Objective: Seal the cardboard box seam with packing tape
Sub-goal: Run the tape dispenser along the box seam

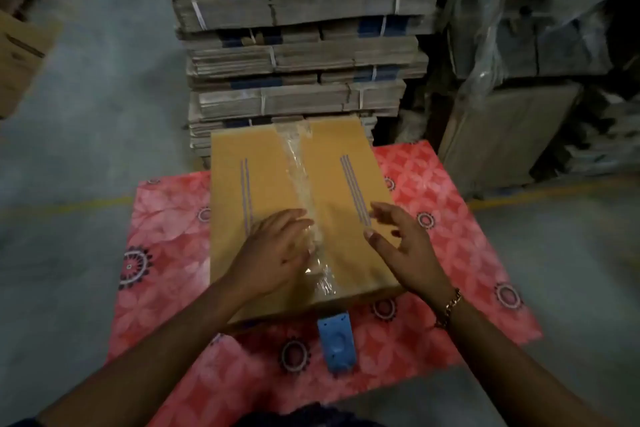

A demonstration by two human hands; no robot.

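While the red patterned cloth [450, 253] lies under everything, the cardboard box [263, 166] rests below both hands, its clear tape strip [298, 177] running between them. The left hand [277, 253] presses flat, fingers spread, on the tape. The right hand [405, 246] hovers open, holding nothing. A blue tape dispenser [336, 340] lies nearer than the fingers.

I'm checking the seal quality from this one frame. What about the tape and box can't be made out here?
Head view only:
- Tape strip under the left hand: the hand hides it, so adhesion there is unknown.
- Tape over the cardboard box far edge: beyond view.
- Box's front side: seen edge-on, with the arms across it.
- Blue object on the red patterned cloth: blurred, identity unclear.
- Right hand: motion-blurred; contact with the box unclear.
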